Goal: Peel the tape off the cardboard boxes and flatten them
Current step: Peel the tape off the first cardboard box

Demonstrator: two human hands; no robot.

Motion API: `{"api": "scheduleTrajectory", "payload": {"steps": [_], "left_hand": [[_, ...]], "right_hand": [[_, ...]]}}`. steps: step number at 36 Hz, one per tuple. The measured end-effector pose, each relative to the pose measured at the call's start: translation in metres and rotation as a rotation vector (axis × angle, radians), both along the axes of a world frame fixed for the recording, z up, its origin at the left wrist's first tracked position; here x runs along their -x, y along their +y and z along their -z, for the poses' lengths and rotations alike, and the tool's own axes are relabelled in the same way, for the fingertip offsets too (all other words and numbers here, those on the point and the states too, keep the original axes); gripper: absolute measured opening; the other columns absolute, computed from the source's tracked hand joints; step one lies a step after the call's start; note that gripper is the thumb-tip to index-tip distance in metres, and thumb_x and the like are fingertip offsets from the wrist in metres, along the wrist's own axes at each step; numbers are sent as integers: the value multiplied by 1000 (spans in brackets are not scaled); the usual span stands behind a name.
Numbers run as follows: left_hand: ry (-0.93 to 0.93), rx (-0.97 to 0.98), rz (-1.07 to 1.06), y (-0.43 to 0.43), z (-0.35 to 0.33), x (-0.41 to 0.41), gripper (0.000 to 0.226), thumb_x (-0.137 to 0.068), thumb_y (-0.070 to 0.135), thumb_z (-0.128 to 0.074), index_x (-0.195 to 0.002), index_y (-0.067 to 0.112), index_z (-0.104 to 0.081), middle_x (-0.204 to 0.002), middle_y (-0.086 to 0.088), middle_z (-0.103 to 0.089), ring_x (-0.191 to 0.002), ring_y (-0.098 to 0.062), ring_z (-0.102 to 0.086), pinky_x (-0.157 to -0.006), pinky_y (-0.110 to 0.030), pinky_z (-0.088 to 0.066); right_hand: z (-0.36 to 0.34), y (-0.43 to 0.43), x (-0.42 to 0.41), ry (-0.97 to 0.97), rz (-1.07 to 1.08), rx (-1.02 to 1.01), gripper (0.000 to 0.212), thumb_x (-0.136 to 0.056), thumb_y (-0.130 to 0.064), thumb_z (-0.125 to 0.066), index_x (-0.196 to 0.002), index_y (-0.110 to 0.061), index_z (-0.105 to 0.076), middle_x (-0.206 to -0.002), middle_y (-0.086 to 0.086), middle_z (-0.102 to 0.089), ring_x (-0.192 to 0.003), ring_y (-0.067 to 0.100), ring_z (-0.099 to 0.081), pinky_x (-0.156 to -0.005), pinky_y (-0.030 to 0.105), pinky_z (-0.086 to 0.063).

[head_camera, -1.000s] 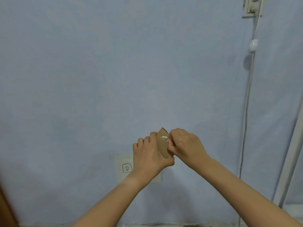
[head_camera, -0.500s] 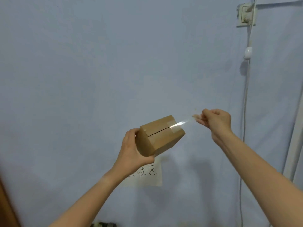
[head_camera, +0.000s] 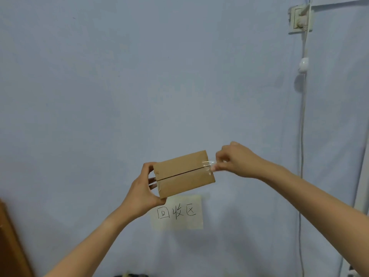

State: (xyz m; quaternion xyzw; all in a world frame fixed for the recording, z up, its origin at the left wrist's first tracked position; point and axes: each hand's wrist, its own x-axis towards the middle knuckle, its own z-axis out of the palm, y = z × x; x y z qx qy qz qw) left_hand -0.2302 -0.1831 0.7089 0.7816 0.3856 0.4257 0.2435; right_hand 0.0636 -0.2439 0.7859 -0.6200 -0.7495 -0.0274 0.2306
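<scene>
One small cardboard box (head_camera: 184,173) is held up in the air between both hands, in front of a pale blue wall (head_camera: 119,86). Its closed flaps face the camera, with the seam between them running slantwise from lower left to upper right. The left hand (head_camera: 142,191) grips the box's left end, thumb along the lower edge and fingers curled behind the upper corner. The right hand (head_camera: 236,159) is just beside the box's right end, its fingertips pinched shut on a strip of clear tape (head_camera: 209,164) that is stuck across the right end of the seam. Whether the box holds anything cannot be told, since the flaps are shut.

Below the box and behind the left hand's fingers, a pale paper note (head_camera: 179,213) is stuck on the wall, with 回收区 handwritten on it in dark ink. Far above the right hand, a wall socket (head_camera: 300,19) has a white cord (head_camera: 302,136) hanging down from it
</scene>
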Motion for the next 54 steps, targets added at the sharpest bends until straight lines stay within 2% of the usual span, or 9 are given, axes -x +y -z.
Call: {"api": "scheduleTrajectory", "payload": {"steps": [6, 11, 17, 23, 31, 38, 45, 51, 54], "left_hand": [[-53, 89, -85, -3, 3, 30, 80, -67, 5, -89, -122, 30, -36, -114, 9, -56, -92, -4, -63, -64, -21, -58], [-215, 329, -34, -4, 8, 34, 93, -68, 15, -92, -136, 36, -32, -128, 14, -51, -113, -3, -56, -82, -21, -54], [-694, 681, 308, -11, -4, 10, 61, -85, 12, -74, -139, 7, -47, -133, -18, -63, -120, -34, -63, -103, -41, -51], [-1207, 1040, 355, -28, -22, -14, 55, -83, 22, -76, -131, 6, -56, -126, -27, -63, -113, -44, -65, -95, -52, -52], [-1282, 1170, 349, -34, -32, -37, 52, -78, 34, -81, -118, 7, -63, -114, -32, -67, -111, -46, -65, -106, -48, -47], [-1294, 1234, 325, -31, -31, -46, 75, -70, 39, -86, -130, 6, -55, -115, -37, -64, -108, -50, -65, -102, -52, -50], [-1305, 1250, 289, -32, -30, -54, 73, -70, 38, -86, -128, 5, -56, -111, -35, -66, -104, -49, -67, -101, -52, -51], [-1221, 1215, 273, -39, -29, -63, 63, -73, 35, -85, -122, 7, -59, -107, -32, -70, -104, -48, -67, -101, -52, -50], [-1143, 1188, 264, -41, -29, -67, 57, -75, 35, -84, -120, 8, -61, -109, -30, -70, -105, -47, -68, -103, -51, -50]], "right_hand": [[-20, -7, -38, 789, -32, -44, 27, -93, -27, -62, -73, -16, -48, -83, 0, -44, -77, 18, -41, -70, 29, -29], [-13, -5, -35, 1191, -301, 268, 45, -100, -4, -39, -131, -33, -52, -122, 16, -62, -108, 37, -69, -92, 41, -52], [-13, 3, -6, 1238, -180, 81, 34, -77, 11, -25, -65, -4, -53, -74, 12, -47, -54, 16, -39, -44, 23, -33], [-15, 5, 12, 1054, -103, 228, 44, -87, -43, -51, -55, -15, -37, -56, -1, -32, -51, 17, -21, -48, 27, -20], [0, 2, 35, 851, -189, 171, 49, -101, -47, -49, -63, -15, -52, -50, -5, -33, -45, 13, -24, -43, 21, -22], [8, 4, 28, 767, -307, 407, 50, -105, -21, -48, -151, -30, -32, -67, 8, -67, -51, 16, -48, -50, 26, -44], [4, 21, 29, 812, -27, 269, 51, -92, 9, -33, -133, -7, -59, -110, 9, -73, -72, 15, -58, -57, 23, -47], [-8, 24, 38, 848, 103, 459, 91, -75, -91, -38, -122, -15, -53, -97, 7, -74, -61, 17, -33, -55, 26, -36], [-10, 24, 45, 874, 44, 504, 82, -68, -96, -39, -104, -25, -58, -97, 4, -64, -65, 17, -29, -59, 27, -34]]}}
